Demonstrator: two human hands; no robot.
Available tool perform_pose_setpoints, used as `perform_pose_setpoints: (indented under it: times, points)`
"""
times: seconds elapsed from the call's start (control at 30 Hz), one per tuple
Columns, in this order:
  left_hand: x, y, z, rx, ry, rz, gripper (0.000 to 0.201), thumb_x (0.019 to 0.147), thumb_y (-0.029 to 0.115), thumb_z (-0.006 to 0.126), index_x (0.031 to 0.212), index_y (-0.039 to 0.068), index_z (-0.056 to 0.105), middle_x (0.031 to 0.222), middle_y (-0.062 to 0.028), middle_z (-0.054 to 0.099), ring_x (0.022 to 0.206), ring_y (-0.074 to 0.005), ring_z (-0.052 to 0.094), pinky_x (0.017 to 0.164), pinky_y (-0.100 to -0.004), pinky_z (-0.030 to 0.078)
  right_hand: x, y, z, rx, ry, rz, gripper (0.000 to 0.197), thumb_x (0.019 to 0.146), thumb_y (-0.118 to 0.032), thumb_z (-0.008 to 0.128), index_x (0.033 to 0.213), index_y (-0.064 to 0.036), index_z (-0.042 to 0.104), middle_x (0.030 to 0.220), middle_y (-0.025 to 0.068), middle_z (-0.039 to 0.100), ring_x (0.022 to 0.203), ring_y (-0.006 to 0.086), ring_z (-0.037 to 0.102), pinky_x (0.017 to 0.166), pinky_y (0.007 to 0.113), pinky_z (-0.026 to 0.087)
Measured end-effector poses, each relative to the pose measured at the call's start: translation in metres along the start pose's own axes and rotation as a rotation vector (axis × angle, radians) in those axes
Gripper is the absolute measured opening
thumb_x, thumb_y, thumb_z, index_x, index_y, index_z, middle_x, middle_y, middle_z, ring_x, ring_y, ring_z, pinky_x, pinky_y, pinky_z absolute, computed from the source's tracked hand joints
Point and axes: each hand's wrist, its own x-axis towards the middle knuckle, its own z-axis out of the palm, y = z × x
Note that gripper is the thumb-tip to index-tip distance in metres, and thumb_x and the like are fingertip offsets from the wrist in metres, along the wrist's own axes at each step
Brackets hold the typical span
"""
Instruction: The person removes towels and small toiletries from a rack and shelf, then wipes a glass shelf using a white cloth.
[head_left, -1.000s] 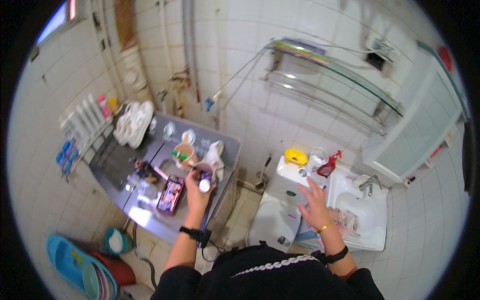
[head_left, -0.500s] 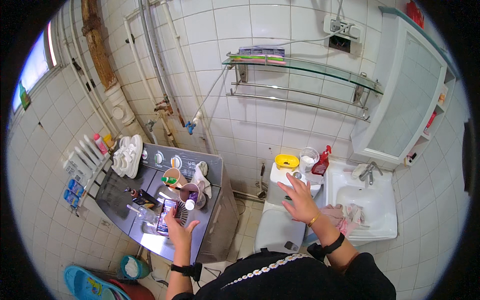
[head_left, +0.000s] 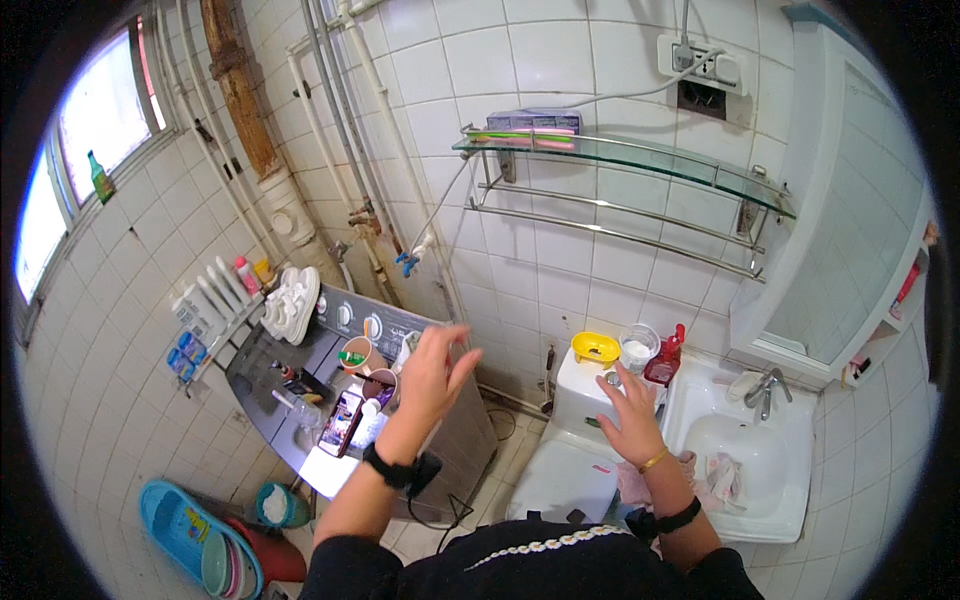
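My left hand (head_left: 432,378) is raised beside the washing machine (head_left: 455,455), thumb and fingers apart and holding nothing. It hides part of the machine's right side. On the machine top lies a lit smartphone (head_left: 341,424), near two cups, a pinkish one (head_left: 362,352) and a darker one (head_left: 383,383). A dark pump bottle (head_left: 300,381) and a clear bottle (head_left: 297,409) lie left of the phone. My right hand (head_left: 631,418), also empty with fingers spread, hovers over the right side of the toilet (head_left: 565,470). Nearest it are a yellow soap dish (head_left: 596,348) and a clear tub (head_left: 638,347) on the tank.
A red pump bottle (head_left: 665,358) stands beside the sink (head_left: 800,480), which has cloth at its left. Overhead are a glass shelf (head_left: 640,160) and a mirrored cabinet (head_left: 830,220). White shoes (head_left: 293,305) sit on the machine's back; basins (head_left: 160,515) stand at lower left.
My left hand has lifted off the smartphone and moved up and right. My right hand remains open near the toilet tank, its fingers bent a little more. The view has shifted.
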Motion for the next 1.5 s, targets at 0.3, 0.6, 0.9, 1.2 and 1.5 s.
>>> perform_pose_setpoints:
  times: [0.3, 0.6, 0.9, 1.2, 1.5]
  points:
    - [0.230, 0.023, 0.084, 0.188, 0.016, 0.264, 0.033, 0.117, 0.025, 0.086, 0.145, 0.010, 0.079, 0.116, -0.0126, 0.082, 0.088, -0.0293, 0.077, 0.081, -0.0442, 0.063, -0.041, 0.097, -0.040, 0.051, 0.080, 0.114, 0.082, 0.103, -0.021, 0.091, 0.181, -0.0225, 0.065, 0.199, 0.0206, 0.040, 0.180, 0.0474, 0.038, 0.145, 0.083, 0.021]
    - [0.376, -0.041, 0.099, 0.275, 0.083, 0.318, 0.022, 0.122, 0.025, 0.075, 0.132, 0.008, 0.085, 0.122, -0.0169, 0.087, 0.115, -0.0443, 0.080, 0.099, -0.0552, 0.064, -0.032, 0.089, -0.040, -0.095, 0.230, 0.232, 0.085, 0.098, -0.017, 0.092, 0.178, -0.0187, 0.067, 0.196, 0.0229, 0.044, 0.177, 0.0493, 0.044, 0.141, 0.086, 0.027]
    - [0.492, -0.114, 0.081, 0.624, -0.151, 0.553, 0.021, 0.108, 0.014, 0.077, 0.122, 0.017, 0.093, 0.118, -0.0065, 0.090, 0.116, -0.0357, 0.082, 0.097, -0.0509, 0.068, 0.004, 0.050, -0.007, -0.232, 0.231, 0.299, 0.092, 0.094, -0.012, 0.096, 0.180, -0.0175, 0.065, 0.196, 0.0250, 0.043, 0.175, 0.0490, 0.046, 0.142, 0.066, 0.032]
    - [0.537, -0.156, 0.107, 0.621, -0.492, 0.374, 0.026, 0.101, 0.010, 0.081, 0.121, 0.018, 0.097, 0.112, -0.0097, 0.094, 0.105, -0.0361, 0.088, 0.090, -0.0494, 0.069, 0.025, 0.040, 0.017, -0.189, 0.207, 0.443, 0.092, 0.095, -0.008, 0.095, 0.180, -0.0198, 0.064, 0.200, 0.0204, 0.038, 0.178, 0.0486, 0.042, 0.142, 0.083, 0.029]
    - [0.543, -0.157, 0.119, 0.643, -0.491, 0.459, 0.015, 0.106, 0.012, 0.078, 0.115, 0.012, 0.089, 0.110, -0.0138, 0.090, 0.106, -0.0415, 0.085, 0.090, -0.0526, 0.067, 0.025, 0.051, 0.013, -0.186, 0.199, 0.470, 0.088, 0.095, -0.009, 0.094, 0.177, -0.0223, 0.066, 0.197, 0.0250, 0.040, 0.179, 0.0503, 0.041, 0.141, 0.087, 0.026]
